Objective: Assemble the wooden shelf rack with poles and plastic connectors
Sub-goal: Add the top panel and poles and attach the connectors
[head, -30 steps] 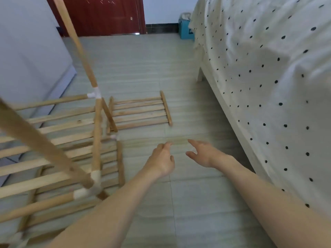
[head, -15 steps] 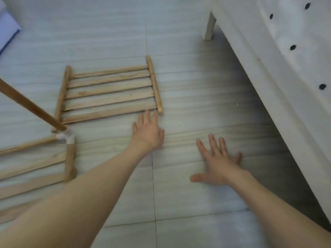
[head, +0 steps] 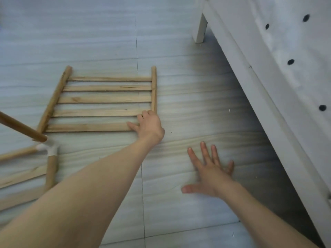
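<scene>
Left hand (head: pixel 150 125) has reached the slatted wooden shelf panel's (head: pixel 100 100) corner.

Partly built rack (head: pixel 26 172) cut off at left edge, shelf panel's (head: pixel 103 100) near right corner hidden under left hand (head: pixel 149 125)

Single view only, head-mounted wide-angle, so nothing to cross-check against a second camera. It looks forward and steeply down at the floor (head: pixel 179 42), close in, with both forearms entering from the bottom edge. Left hand (head: pixel 149 127) sits near frame centre, right hand (head: pixel 211 170) lower right. Slatted shelf panel (head: pixel 102 101) fills centre-left. Bed frame (head: pixel 259 83) cuts diagonally across the right side, with a bed leg (head: pixel 200 29) at the top. Partly built rack (head: pixel 26 169) is cropped by the left edge. Lens distortion bends lines near the borders.
</scene>
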`<state>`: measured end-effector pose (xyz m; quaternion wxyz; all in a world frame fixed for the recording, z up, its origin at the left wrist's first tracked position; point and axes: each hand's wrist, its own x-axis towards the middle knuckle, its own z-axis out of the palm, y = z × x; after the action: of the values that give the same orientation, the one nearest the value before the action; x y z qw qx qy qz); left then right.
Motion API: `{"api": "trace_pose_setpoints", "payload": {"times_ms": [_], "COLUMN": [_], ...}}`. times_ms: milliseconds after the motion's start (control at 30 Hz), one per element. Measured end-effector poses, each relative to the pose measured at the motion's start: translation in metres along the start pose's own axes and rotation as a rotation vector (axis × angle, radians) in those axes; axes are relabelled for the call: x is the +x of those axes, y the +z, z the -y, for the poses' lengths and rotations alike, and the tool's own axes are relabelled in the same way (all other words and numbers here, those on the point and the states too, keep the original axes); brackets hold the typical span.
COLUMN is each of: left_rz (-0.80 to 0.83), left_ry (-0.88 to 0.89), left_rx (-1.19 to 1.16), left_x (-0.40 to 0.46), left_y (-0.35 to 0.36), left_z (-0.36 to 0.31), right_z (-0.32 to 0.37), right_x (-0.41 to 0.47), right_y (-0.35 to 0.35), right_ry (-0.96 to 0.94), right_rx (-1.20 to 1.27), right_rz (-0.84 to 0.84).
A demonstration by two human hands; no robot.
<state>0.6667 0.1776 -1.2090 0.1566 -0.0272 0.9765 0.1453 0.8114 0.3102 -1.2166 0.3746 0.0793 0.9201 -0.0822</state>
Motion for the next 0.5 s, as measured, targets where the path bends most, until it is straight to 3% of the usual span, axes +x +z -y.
{"api": "trace_pose_setpoints", "payload": {"times_ms": [300, 400, 500], "left_rz": [-0.222, -0.239, -0.24], "left_ry": [0.324, 0.415, 0.493], "left_rx": [-0.261, -0.381, -0.409], "left_x": [-0.064, -0.09, -0.121], "left_y": [-0.054, -0.083, -0.11], "left_z": [-0.008, -0.005, 0.002], "right_z": [0.012, 0.018, 0.036], "right_x": [-0.014, -0.035, -0.069], "right_y": [-0.013, -0.014, -0.032], "right_ry": [-0.014, -0.111, -0.103], "right_rx": [0.036, 0.297, 0.841], "right_rz": [-0.046, -0.111, -0.28]}}
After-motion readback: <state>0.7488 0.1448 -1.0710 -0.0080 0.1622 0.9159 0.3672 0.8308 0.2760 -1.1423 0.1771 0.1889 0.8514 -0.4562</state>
